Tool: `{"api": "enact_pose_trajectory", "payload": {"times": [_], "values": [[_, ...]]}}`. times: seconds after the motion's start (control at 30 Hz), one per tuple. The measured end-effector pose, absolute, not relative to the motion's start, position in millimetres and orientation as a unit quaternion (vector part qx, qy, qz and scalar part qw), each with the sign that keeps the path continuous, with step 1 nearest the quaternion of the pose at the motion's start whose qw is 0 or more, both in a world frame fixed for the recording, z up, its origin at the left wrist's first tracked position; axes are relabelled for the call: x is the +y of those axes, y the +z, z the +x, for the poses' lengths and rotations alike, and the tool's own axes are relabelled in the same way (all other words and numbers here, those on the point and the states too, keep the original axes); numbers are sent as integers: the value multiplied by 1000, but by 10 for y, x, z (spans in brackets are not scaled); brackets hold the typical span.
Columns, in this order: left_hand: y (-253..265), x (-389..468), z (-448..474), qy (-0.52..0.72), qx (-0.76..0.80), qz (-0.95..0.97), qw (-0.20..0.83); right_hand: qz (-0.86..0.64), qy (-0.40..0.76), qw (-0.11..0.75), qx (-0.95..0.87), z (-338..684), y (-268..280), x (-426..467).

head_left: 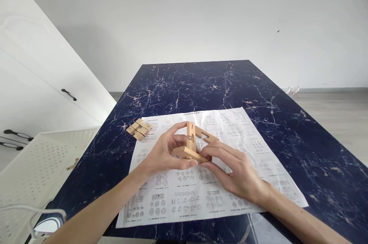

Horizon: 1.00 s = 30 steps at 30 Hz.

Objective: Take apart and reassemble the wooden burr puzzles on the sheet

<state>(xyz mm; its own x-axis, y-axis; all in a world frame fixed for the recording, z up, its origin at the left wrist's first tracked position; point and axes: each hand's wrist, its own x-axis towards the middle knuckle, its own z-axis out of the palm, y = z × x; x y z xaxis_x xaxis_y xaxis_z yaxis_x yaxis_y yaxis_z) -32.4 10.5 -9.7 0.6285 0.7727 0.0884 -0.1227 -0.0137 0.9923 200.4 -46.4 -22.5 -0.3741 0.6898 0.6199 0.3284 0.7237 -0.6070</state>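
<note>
Both hands meet over a printed instruction sheet of small diagrams. My left hand is closed around a notched wooden puzzle piece that stands upright and bears a dark mark near its top. Across its lower end lies a second wooden puzzle piece, flat and pointing to the right. My right hand pinches the right end of that flat piece between thumb and fingers. Just behind the hands is another notched wooden piece; whether it touches the upright one I cannot tell.
An interlocked cluster of wooden pieces sits at the sheet's upper left corner. The dark blue marbled table reaches toward a pale wall. At left stand a white cabinet and a perforated white surface, with a white cable below.
</note>
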Motion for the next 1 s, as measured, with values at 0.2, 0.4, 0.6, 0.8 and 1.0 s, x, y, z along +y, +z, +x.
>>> {"api": "enact_pose_trajectory", "payload": {"times": [0.2,0.4,0.6,0.8,1.0], "values": [[-132,123,-339,349,258,624,649,-317,196,463,-804,1982,-243,-478],[-127,170,-350,331,240,608,681,-332,236,464,-787,1957,-288,-486],[-120,198,-346,339,207,566,723,-362,280,469,-755,1954,-251,-446],[-74,174,-301,346,249,469,773,-354,317,460,-750,1939,-216,-455],[-36,163,-299,312,265,416,812,-337,301,447,-772,1928,-239,-481]]}}
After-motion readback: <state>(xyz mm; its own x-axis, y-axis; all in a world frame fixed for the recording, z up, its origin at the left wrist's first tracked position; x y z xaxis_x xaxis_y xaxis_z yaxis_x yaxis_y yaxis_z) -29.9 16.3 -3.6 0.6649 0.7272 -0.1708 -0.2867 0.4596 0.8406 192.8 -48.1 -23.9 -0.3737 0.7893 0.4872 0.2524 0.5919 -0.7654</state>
